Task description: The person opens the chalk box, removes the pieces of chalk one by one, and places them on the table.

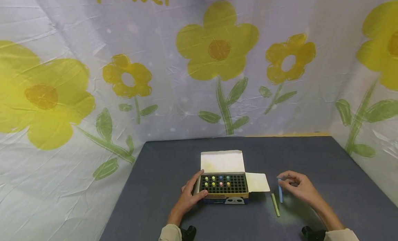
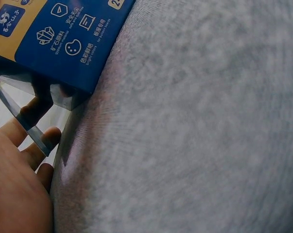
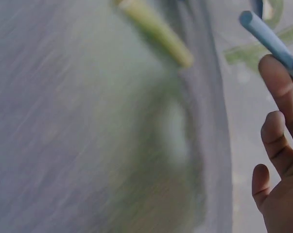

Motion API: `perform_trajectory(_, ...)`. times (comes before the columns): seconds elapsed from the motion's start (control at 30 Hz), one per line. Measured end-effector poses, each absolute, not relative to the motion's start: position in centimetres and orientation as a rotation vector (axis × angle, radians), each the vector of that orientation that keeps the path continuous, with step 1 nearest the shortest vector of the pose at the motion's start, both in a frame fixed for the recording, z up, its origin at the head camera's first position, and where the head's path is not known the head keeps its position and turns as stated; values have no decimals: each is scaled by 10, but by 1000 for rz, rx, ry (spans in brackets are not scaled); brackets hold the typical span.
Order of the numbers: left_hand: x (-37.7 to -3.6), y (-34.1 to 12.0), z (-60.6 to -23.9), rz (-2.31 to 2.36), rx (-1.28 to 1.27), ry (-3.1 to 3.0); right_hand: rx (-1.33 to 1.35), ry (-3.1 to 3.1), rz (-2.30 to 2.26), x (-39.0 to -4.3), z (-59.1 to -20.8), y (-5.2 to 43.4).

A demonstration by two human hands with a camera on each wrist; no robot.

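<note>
An open chalk box [image 1: 224, 189] stands on the dark grey table [image 1: 161, 165]. Its black grid holds several coloured chalk sticks [image 1: 217, 180] in the back rows. My left hand [image 1: 195, 189] grips the box's left end, thumb at the far corner and fingers along the near side. In the left wrist view the box's blue printed side [image 2: 59, 39] lies above my left hand [image 2: 20, 179]. Right of the box, my right hand [image 1: 284, 182] pinches a blue chalk stick [image 1: 280, 193] just above the table. A green chalk stick [image 1: 275, 204] lies beside it. The right wrist view shows the blue chalk [image 3: 267, 36] and the green chalk [image 3: 156, 31].
The box's lid flap [image 1: 221, 161] stands open at the back and a side flap [image 1: 257, 182] lies flat to the right. A flower-printed sheet [image 1: 217, 61] hangs behind and beside the table. The table's left edge [image 1: 124, 196] runs close to my left arm.
</note>
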State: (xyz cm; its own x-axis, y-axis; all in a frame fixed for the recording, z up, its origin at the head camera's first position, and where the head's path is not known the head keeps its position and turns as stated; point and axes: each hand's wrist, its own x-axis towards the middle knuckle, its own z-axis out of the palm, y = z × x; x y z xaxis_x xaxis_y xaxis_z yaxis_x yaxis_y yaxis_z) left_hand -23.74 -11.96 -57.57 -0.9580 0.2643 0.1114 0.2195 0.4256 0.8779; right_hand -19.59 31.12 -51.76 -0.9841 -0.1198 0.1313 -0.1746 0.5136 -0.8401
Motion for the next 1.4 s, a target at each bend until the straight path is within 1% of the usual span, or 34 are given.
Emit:
perform_trajectory(0.27, -235, -120, -573, 1601, 451, 2631, 391, -2798, 1532, -190, -534, 323)
perform_trajectory(0.73, -235, -120, -574, 1607, 434, 2619, 442, -2882, 1392, -190, -547, 317)
perform_trajectory(0.87, -236, -120, -574, 1611, 432, 2619, 442, -2887, 1255, -191, -548, 312)
perform_trajectory(1.1, -235, -120, -573, 1607, 462, 2630, 426, -2926, 846, -193, -546, 306)
perform_trajectory(1.4, -236, -120, -573, 1612, 459, 2621, 429, -2927, 710, -193, -546, 301)
